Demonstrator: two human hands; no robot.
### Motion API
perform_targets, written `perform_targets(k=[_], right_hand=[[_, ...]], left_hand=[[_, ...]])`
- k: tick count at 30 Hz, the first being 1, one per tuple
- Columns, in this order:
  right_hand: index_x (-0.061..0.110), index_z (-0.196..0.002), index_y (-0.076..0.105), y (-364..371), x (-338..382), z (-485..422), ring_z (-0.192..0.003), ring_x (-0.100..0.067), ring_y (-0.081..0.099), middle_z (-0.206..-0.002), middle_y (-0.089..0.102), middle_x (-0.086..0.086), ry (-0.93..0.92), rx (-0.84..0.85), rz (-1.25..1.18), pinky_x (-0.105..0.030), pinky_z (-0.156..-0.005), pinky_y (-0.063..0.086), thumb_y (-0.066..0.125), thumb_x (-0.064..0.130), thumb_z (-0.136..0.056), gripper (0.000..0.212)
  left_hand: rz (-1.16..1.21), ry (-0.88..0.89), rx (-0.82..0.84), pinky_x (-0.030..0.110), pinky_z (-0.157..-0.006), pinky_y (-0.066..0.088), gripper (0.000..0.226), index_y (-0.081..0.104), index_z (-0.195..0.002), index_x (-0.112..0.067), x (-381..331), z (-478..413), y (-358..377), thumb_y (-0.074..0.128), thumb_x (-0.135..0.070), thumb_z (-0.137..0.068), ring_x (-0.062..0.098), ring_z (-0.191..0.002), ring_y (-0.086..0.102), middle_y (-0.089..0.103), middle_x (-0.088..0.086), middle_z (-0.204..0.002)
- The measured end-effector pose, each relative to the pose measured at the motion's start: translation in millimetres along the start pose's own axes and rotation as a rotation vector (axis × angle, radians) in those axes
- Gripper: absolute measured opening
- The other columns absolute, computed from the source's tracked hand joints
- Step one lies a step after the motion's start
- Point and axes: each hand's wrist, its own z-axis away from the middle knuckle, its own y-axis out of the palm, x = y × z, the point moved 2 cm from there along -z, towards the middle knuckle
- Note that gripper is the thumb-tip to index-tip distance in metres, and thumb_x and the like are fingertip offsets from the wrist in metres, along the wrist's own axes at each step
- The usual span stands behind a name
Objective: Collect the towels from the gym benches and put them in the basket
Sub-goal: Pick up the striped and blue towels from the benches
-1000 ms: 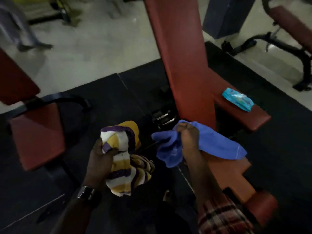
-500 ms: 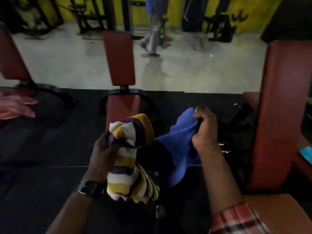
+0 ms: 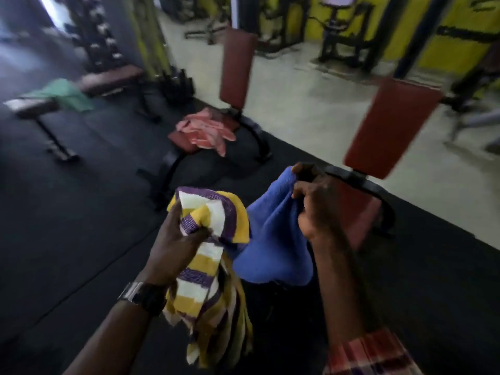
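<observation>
Holding two towels at once, the person stands over dark rubber matting (image 3: 67, 239). Left hand (image 3: 176, 247): fingers clamped around the bunched upper part of a striped towel (image 3: 208, 266), yellow, white and purple, whose loose end hangs down past the wrist and a wristwatch (image 3: 143, 293). Right hand (image 3: 316, 204): fingers closed on the top edge of a blue towel (image 3: 273, 239), which drapes down and left until it touches the striped one. Right sleeve is plaid (image 3: 373, 355).

Remaining towels: a pink towel (image 3: 205, 128) lies crumpled on the seat of an upright red bench (image 3: 236, 69) at centre far, one corner hanging over the seat's near edge. A green towel (image 3: 67, 94) is draped across a flat bench (image 3: 108, 79) at far left, spilling over its near side. A second upright red bench (image 3: 392, 125) stands just beyond the right hand, its seat partly hidden by the hand.

Open room: the matting between the person and the pink towel's bench is open floor, as is the stretch at near left. The mat's far edge runs diagonally from centre far to right near, meeting pale floor (image 3: 311, 104). Machines along the yellow far wall are blurred. No basket shows in this view.
</observation>
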Motion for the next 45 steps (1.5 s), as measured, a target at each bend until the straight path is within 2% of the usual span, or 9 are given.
perform_targets(k=[8, 15, 20, 25, 30, 34, 37, 41, 45], right_hand=[[0.026, -0.088, 0.069, 205, -37, -93, -0.09, -0.002, 0.067, -0.093, 0.072, 0.01, 0.03, 0.437, 0.012, -0.013, -0.077, 0.049, 0.054, -0.018, -0.075, 0.048], [0.018, -0.092, 0.073, 426, -64, -104, -0.091, -0.003, 0.069, -0.098, 0.074, 0.004, 0.081, 0.842, 0.008, -0.015, -0.081, 0.052, 0.053, -0.016, -0.081, 0.042], [0.011, -0.113, 0.068, 596, -72, -83, -0.106, -0.018, 0.069, -0.117, 0.071, -0.005, 0.067, 1.087, -0.01, -0.043, -0.095, 0.053, 0.05, -0.019, -0.081, 0.048], [0.02, -0.11, 0.071, 736, -70, -65, -0.111, -0.038, 0.063, -0.122, 0.064, -0.018, 0.067, 1.263, -0.036, -0.062, -0.094, 0.047, 0.044, -0.022, -0.067, 0.066], [0.024, -0.106, 0.072, 856, -59, -44, -0.115, -0.028, 0.063, -0.122, 0.065, -0.012, 0.025, 1.402, -0.055, -0.059, -0.095, 0.05, 0.053, -0.011, -0.063, 0.059], [0.023, -0.104, 0.073, 951, -62, -39, -0.104, -0.028, 0.069, -0.11, 0.072, -0.008, -0.037, 1.487, -0.068, -0.054, -0.087, 0.056, 0.054, -0.018, -0.067, 0.058], [0.018, -0.106, 0.07, 1017, -73, -42, -0.1, -0.012, 0.07, -0.102, 0.075, 0.004, 0.027, 1.538, -0.135, -0.027, -0.08, 0.058, 0.05, -0.022, -0.07, 0.057], [0.015, -0.108, 0.066, 1121, -95, -55, -0.104, -0.017, 0.069, -0.107, 0.071, 0.0, 0.091, 1.543, -0.198, -0.037, -0.089, 0.057, 0.053, -0.022, -0.078, 0.049], [0.014, -0.107, 0.066, 1244, -114, -79, -0.089, -0.003, 0.069, -0.097, 0.072, 0.003, 0.143, 1.56, -0.212, -0.021, -0.076, 0.057, 0.061, -0.013, -0.082, 0.037]], left_hand=[[-0.061, -0.176, -0.386, 0.047, -0.083, 0.058, 0.021, 0.07, -0.094, -0.028, 9, -65, -148, 0.072, -0.015, -0.078, 0.019, -0.087, 0.073, 0.076, -0.001, -0.091], [0.107, -0.281, -0.69, 0.047, -0.093, 0.055, 0.051, 0.064, -0.114, -0.029, 44, -99, -292, 0.081, -0.025, -0.066, 0.014, -0.101, 0.07, 0.074, -0.004, -0.108], [0.369, -0.198, -0.937, 0.034, -0.081, 0.057, 0.091, 0.025, -0.134, -0.035, 63, -132, -418, 0.085, -0.016, -0.069, 0.005, -0.086, 0.07, 0.06, -0.003, -0.107], [0.26, -0.079, -0.867, 0.024, -0.073, 0.059, 0.072, 0.048, -0.133, -0.033, 63, -156, -522, 0.08, -0.008, -0.073, 0.008, -0.097, 0.071, 0.069, -0.002, -0.115], [0.133, -0.108, -0.958, 0.053, -0.084, 0.057, 0.094, 0.037, -0.142, -0.031, 74, -185, -614, 0.085, -0.015, -0.063, 0.034, -0.109, 0.066, 0.062, 0.011, -0.126], [-0.081, -0.045, -1.096, 0.045, -0.096, 0.051, 0.089, 0.042, -0.139, -0.018, 89, -215, -697, 0.086, -0.018, -0.062, 0.022, -0.124, 0.055, 0.054, 0.005, -0.135], [-0.164, -0.014, -1.222, 0.031, -0.092, 0.053, 0.065, 0.055, -0.126, -0.02, 99, -242, -755, 0.077, -0.016, -0.066, 0.009, -0.108, 0.063, 0.065, -0.003, -0.118], [-0.228, -0.026, -1.353, 0.015, -0.085, 0.05, 0.046, 0.06, -0.116, -0.021, 120, -285, -855, 0.075, -0.01, -0.074, -0.003, -0.095, 0.063, 0.067, -0.013, -0.103], [-0.28, -0.077, -1.501, -0.002, -0.074, 0.04, 0.039, 0.062, -0.11, -0.023, 129, -326, -973, 0.072, -0.008, -0.075, -0.025, -0.082, 0.055, 0.062, -0.024, -0.092]])
